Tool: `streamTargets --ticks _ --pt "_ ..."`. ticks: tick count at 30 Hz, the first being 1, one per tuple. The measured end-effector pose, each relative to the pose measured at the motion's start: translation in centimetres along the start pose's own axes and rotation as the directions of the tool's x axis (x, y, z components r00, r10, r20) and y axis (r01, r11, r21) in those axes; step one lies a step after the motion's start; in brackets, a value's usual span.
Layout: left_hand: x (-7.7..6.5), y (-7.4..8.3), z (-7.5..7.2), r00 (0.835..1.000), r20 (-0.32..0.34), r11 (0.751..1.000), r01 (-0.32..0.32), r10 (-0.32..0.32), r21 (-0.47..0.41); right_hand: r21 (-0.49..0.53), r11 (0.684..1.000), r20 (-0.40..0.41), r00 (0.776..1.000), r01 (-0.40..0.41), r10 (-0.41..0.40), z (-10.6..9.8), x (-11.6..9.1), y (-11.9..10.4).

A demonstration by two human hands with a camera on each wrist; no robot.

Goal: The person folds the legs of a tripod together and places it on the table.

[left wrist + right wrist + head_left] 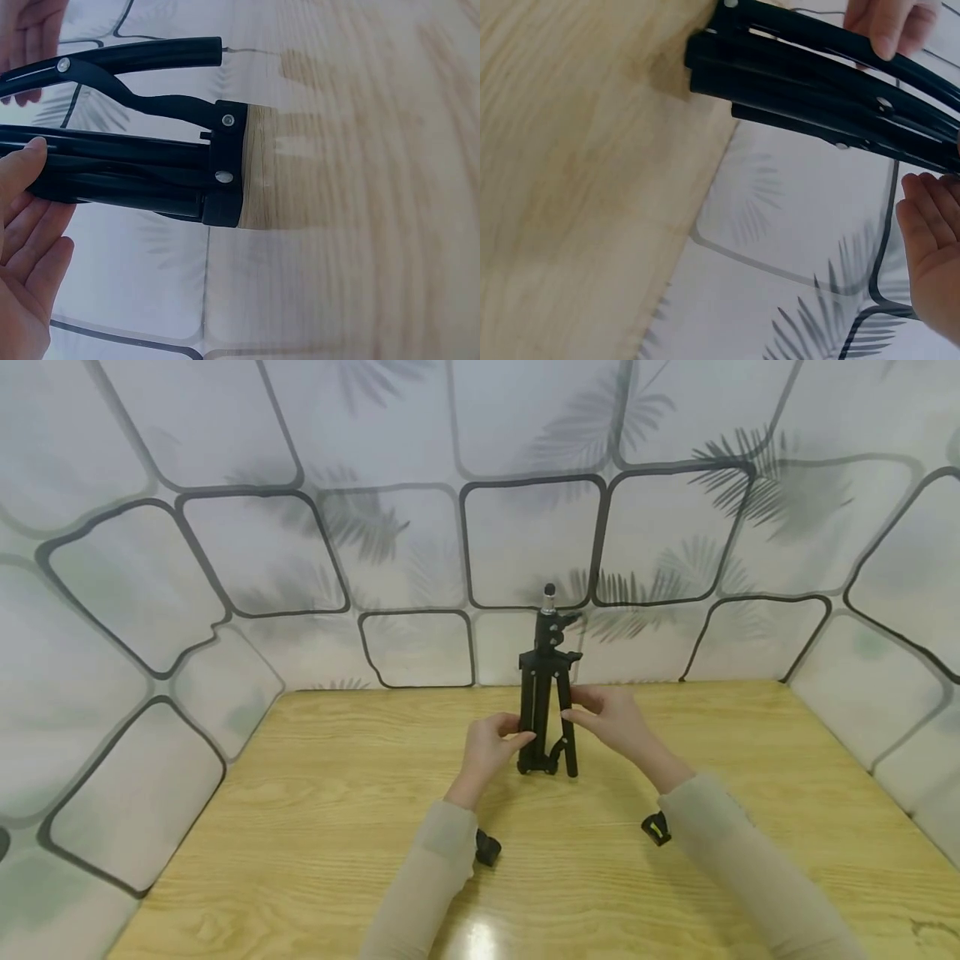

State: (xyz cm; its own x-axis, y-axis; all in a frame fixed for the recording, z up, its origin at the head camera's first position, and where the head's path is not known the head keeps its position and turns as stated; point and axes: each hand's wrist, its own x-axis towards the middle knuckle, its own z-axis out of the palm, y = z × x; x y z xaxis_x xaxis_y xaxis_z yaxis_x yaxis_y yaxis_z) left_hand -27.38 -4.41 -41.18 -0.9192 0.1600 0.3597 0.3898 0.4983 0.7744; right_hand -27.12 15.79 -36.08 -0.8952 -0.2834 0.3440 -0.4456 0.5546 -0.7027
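Observation:
A black tripod stand [543,693] with a silver-and-black top stud is upright near the back of the table. Its right leg [567,727] is swung slightly out from the other legs, which stay close together. My left hand [489,745] grips the left side of the stand low down, thumb in front and fingers behind. With thumb and fingers my right hand [613,717] pinches the swung-out leg. In the left wrist view a hinged brace [142,97] links this leg to the bottom bracket [225,165]. Whether the bracket touches the tabletop is hard to tell.
On the wooden table [337,827], a small black part [487,849] lies beside the left sleeve. Another black piece [657,828] with a yellow-green spot lies by the right sleeve. Patterned cloth walls [405,552] border the table at the back and sides.

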Motion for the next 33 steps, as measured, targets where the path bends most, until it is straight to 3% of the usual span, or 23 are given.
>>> streamTargets --ticks 7,33 --pt "0.0 -0.1 0.0 1.0 0.003 1.0 -0.002 0.002 -0.013 -0.033 0.999 0.013 1.0 0.024 -0.024 1.3 0.0 0.8" --pt "0.1 -0.3 0.1 1.0 0.007 1.0 0.004 -0.003 -0.018 -0.078 0.995 -0.036 0.998 0.056 -0.059 1.9 0.1 0.5"
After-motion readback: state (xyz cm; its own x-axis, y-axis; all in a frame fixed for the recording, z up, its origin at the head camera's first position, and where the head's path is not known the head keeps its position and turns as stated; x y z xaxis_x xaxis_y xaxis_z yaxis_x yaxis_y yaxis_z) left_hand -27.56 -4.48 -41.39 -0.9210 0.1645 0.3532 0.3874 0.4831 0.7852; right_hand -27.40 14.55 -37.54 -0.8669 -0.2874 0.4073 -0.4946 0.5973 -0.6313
